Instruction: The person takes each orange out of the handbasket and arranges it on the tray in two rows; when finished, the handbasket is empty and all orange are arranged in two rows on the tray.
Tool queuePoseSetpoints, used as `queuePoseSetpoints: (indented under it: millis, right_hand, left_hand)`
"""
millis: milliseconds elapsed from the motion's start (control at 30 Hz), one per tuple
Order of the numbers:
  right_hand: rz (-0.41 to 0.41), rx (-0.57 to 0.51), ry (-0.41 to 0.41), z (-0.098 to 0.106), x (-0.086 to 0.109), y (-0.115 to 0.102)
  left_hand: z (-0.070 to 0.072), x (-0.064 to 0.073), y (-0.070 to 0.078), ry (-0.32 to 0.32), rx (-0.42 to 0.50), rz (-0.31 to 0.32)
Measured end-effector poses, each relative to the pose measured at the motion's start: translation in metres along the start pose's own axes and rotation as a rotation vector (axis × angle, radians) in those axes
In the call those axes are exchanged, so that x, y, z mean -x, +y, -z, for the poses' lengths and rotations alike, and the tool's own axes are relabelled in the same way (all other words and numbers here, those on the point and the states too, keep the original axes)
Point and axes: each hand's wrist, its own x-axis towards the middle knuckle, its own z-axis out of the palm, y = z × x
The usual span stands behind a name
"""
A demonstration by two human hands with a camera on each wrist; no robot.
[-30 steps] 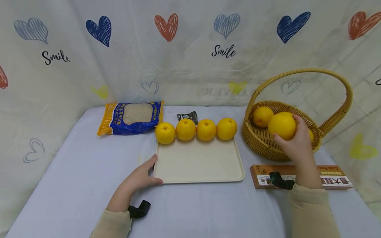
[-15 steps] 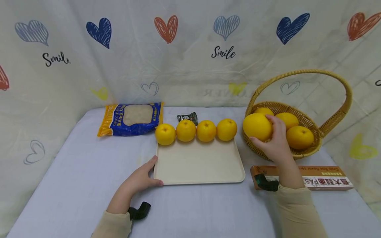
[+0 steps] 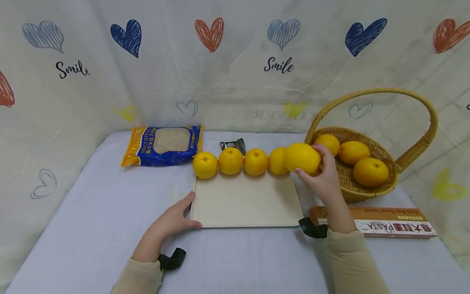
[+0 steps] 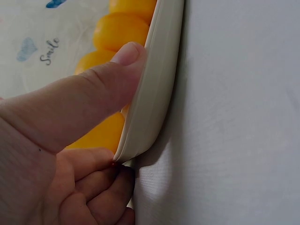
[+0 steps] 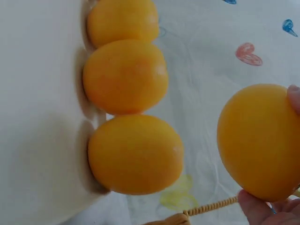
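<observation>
And here's the right hand [image 3: 324, 175], thumb and fingertips pinching a yellow-orange fruit [image 3: 302, 158] in the air, between the basket [image 3: 360, 195] and the tray [image 3: 246, 202], by the tray's far right corner! Its long axis runs roughly left to right in the head view; which end bears the stem, I cannot tell. Inside the basket, three fruits [image 3: 354, 152] lie on the wicker floor, beneath the arching handle [image 3: 378, 90]. On the tray, a row of four fruits [image 3: 256, 162] lines the far edge, the rightmost partly covered by the held one in the head view; the right wrist view, though, shows those two apart. Over on the other side, the left hand [image 3: 176, 218] holds the tray's near left corner, thumb spread away from the fingers. A dark wrapper [image 3: 236, 144] peeks out behind the row, its lower part hidden, and the right wrist covers part of the pasta box [image 3: 394, 225]. In the left wrist view, the topmost fruit is cut off by the frame.
</observation>
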Motion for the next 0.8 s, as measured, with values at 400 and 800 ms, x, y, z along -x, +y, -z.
queuePoseSetpoints:
  millis: [400, 800]
  right_hand:
    - [-0.059, -0.212, -0.039, -0.019, 0.001, -0.004]
    - [-0.110, -0.245, -0.203, -0.040, 0.001, -0.005]
  left_hand:
    - [0.000, 0.000, 0.000, -0.002, 0.000, 0.018]
    - [0.002, 0.001, -0.001, -0.002, 0.016, 0.006]
